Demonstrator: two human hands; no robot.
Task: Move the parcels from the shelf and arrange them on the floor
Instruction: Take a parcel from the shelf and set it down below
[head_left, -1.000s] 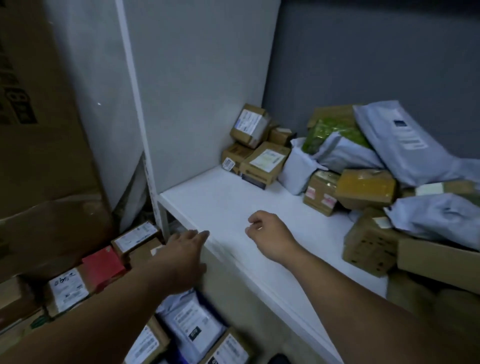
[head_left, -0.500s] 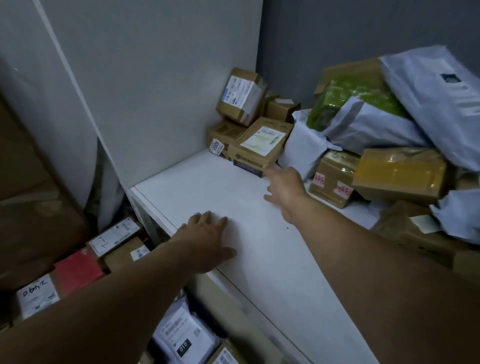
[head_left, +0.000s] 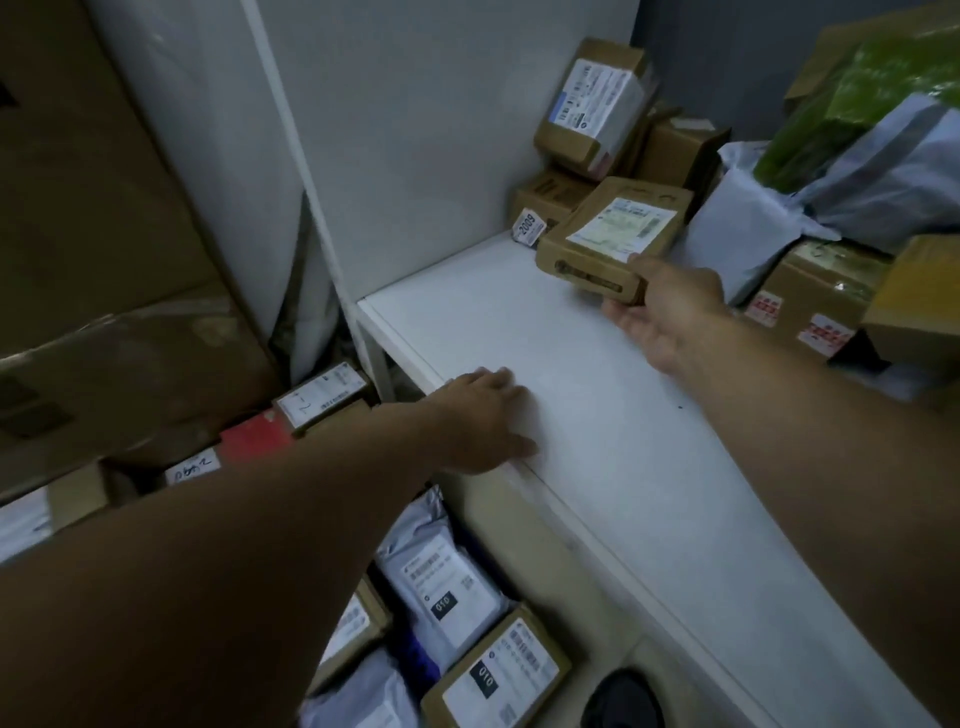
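My right hand (head_left: 665, 312) grips the near right corner of a flat brown box (head_left: 613, 234) with a white label, lifted a little off the white shelf (head_left: 597, 441). Fingers go under the box and the thumb lies on its top. My left hand (head_left: 480, 418) rests flat on the shelf's front edge, fingers spread, holding nothing. Behind the held box, small brown boxes (head_left: 592, 119) are stacked in the shelf's back corner. To the right lie grey mailer bags (head_left: 748, 244), a green packet (head_left: 852, 104) and taped brown boxes (head_left: 815, 291).
On the floor below the shelf lie parcels: a grey labelled bag (head_left: 436, 582), a brown box marked 010 (head_left: 498, 675), a red box (head_left: 257, 434) and a labelled brown box (head_left: 322, 397). A large cardboard carton (head_left: 93, 234) stands at the left. A white shelf upright (head_left: 306, 171) rises beside it.
My right hand reached forward from the middle of the shelf to the flat brown box and took hold of its corner. My left hand moved onto the shelf's edge and stayed there.
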